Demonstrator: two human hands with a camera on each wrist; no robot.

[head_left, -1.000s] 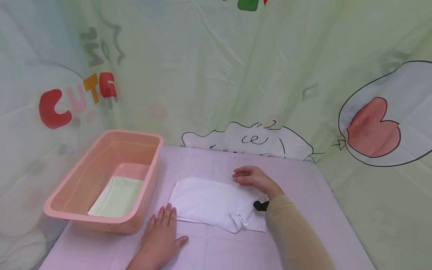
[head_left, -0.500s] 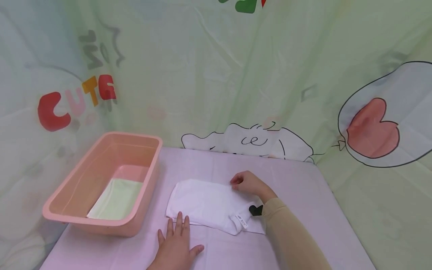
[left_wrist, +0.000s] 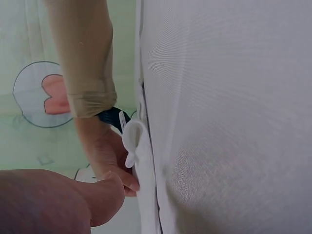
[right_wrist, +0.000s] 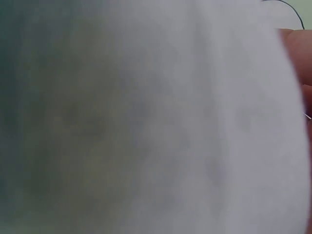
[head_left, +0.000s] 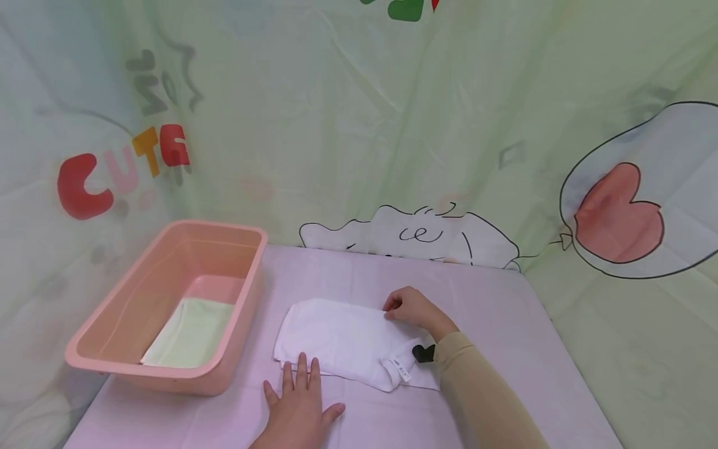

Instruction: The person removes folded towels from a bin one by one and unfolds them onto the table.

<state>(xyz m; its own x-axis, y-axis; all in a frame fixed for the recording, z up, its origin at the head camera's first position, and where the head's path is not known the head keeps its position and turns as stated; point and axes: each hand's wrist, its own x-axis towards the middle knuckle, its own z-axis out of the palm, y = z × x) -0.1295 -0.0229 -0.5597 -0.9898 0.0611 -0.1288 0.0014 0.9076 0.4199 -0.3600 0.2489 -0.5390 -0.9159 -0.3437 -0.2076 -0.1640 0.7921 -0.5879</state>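
A folded white garment (head_left: 342, 340) with a small printed label (head_left: 401, 369) lies flat on the table. My right hand (head_left: 412, 307) is at the garment's far edge, its thumb and index finger curled and pinching the fabric there. In the left wrist view the right hand (left_wrist: 109, 156) reaches down to the garment (left_wrist: 142, 146). White cloth (right_wrist: 161, 122) fills most of the right wrist view, blurred, with fingers (right_wrist: 298, 56) at its right edge. My left hand (head_left: 298, 402) has its fingers spread and straight, the fingertips touching the near edge of the garment.
A pink plastic basin (head_left: 255, 274) stands on the left of the table, with a folded pale green cloth (head_left: 191, 333) inside. A lilac cover lies over the table (head_left: 359, 424). Printed curtains (head_left: 314, 125) hang behind and at both sides.
My left hand has shifted right along the garment's near edge, fingers spreading. My right hand has come down onto the far edge, its fingers closing on the fabric.
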